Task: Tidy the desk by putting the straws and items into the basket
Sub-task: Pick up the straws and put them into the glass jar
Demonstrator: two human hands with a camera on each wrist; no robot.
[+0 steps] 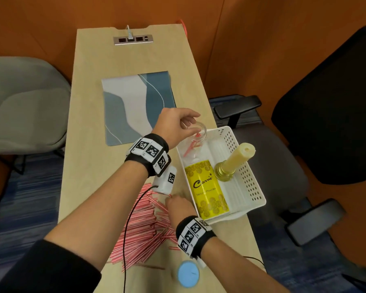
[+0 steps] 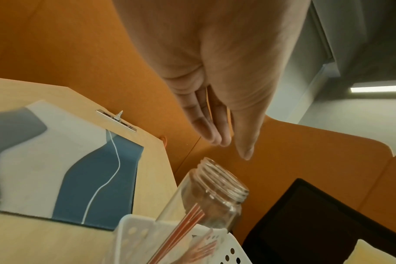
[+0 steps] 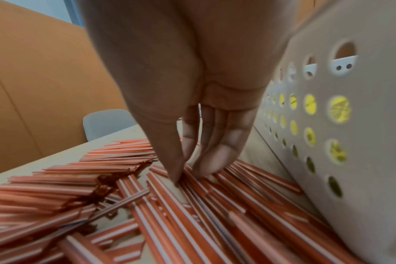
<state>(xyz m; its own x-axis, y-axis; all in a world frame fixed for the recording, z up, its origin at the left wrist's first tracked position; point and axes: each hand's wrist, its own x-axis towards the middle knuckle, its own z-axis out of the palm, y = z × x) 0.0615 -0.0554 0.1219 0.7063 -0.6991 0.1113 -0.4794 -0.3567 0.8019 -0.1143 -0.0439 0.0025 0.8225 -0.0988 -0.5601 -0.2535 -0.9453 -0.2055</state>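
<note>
basket (image 1: 239, 144) far end: jar (image 1: 195, 134), candle (image 1: 237, 159) stand tall | left wall: straws (image 1: 144, 218) crowd against it

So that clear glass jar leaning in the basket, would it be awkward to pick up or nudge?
Probably a little. The glass jar looks smooth, so likely slippery, and being glass, breakable if dropped. It stands tilted in the white basket with its mouth open, so a push might tip it or spill the few straws inside. It looks nearly empty, so probably fairly light.

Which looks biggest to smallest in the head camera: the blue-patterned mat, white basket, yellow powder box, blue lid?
1. Blue-patterned mat
2. White basket
3. Yellow powder box
4. Blue lid

The mat and the basket look close, so that ranking is unsure.
</note>
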